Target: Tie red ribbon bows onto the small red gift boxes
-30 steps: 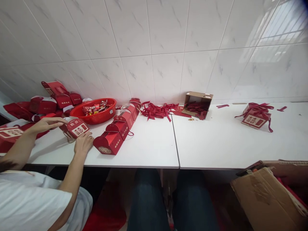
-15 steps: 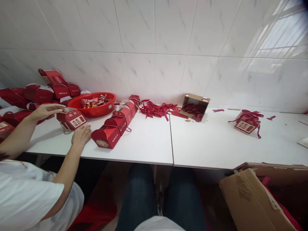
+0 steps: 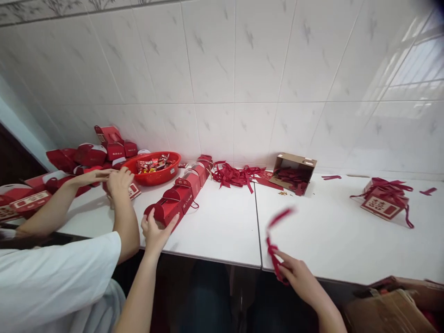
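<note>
At the near end of a row of red gift boxes, my left hand (image 3: 157, 235) has its fingers and thumb around the sides of the closest red gift box (image 3: 170, 206). That box still rests on the table, in line with the others. Over the table's front edge, my right hand (image 3: 294, 274) pinches a dark red ribbon (image 3: 271, 245) with a bow or knot in it. The ribbon's upper end is blurred by motion, and its lower end hangs beside my fingers.
A co-worker's hands (image 3: 120, 182) work on another box at left. Behind are a red basin (image 3: 156, 176) of wrapped sweets, piled boxes (image 3: 90, 155), loose ribbons (image 3: 232, 175) and an open carton (image 3: 294, 162). A ribboned box (image 3: 381, 203) stands right; a cardboard box (image 3: 385, 311) is below.
Both my hands have come into view, the left onto the nearest box, the right with a ribbon. The view has shifted. The co-worker's right hand has moved up over their box.
</note>
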A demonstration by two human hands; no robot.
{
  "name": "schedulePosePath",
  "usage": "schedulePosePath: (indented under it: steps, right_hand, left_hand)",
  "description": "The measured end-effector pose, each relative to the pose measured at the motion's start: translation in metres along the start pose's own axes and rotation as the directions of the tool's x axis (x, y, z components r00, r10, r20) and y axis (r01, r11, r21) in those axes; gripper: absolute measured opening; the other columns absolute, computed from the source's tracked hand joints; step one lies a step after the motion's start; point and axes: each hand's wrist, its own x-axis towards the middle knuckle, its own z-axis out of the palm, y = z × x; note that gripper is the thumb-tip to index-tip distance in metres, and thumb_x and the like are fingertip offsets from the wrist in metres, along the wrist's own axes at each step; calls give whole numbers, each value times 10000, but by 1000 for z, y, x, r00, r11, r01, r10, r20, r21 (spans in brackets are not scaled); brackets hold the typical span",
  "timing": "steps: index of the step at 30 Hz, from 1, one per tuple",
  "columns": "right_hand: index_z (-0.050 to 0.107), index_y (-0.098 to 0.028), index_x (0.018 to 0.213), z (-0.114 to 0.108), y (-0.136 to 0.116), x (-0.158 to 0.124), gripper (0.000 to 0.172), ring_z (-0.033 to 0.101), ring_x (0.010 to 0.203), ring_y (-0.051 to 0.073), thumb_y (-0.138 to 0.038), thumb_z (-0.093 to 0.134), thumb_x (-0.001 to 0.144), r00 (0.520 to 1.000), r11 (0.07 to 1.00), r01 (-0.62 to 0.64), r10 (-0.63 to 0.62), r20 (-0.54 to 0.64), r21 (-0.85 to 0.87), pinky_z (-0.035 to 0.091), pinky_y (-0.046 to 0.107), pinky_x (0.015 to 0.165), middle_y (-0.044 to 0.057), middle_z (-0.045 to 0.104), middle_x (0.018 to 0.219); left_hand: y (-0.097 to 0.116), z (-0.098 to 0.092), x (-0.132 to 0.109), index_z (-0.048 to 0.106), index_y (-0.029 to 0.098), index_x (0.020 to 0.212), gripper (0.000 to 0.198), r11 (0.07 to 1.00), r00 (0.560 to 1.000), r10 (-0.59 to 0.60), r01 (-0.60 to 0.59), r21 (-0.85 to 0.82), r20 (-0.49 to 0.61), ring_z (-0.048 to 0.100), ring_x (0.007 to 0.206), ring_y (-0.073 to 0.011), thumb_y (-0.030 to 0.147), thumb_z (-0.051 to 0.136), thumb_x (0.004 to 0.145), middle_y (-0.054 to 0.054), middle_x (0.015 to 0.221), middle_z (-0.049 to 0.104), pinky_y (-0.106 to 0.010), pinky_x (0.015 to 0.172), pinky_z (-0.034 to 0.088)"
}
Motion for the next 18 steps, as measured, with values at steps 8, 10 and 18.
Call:
schedulePosePath:
  steps: [8, 10, 18]
  right_hand:
    - [692, -196, 968, -18, 4, -16, 299, 614, 963, 252, -413, 570, 802, 974, 966, -113, 154, -168, 231, 485, 366, 853, 82, 692, 1016]
    - [686, -194, 974, -20, 4, -20, 317, 617, 947, 241, -435, 623, 778, 950, 901, -131, 233, -207, 413, 480, 359, 859, 81, 686, 1016]
    - [557, -187, 635, -25, -7, -40, 290, 166, 396, 48, -425, 683, 743, 918, 520, 7, 336, -212, 854, 261, 185, 385, -101, 197, 443]
  left_hand:
    - [-29, 28, 27, 524, 121, 1253, 518, 982, 950, 142, -170, -80, -278, 284, 1356, -310, 420, 522, 830, -188, 1436, 288, -438, 1127, 228]
    - [-33, 26, 21, 566, 135, 1202, 464, 975, 951, 168, -199, -97, -261, 327, 1334, -301, 410, 515, 832, -161, 1424, 333, -442, 1127, 236]
    - [-6, 34, -81, 569, 242, 1178, 379, 865, 941, 270, -145, -480, 203, 357, 1331, -269, 407, 541, 838, -46, 1412, 437, -426, 1131, 262]
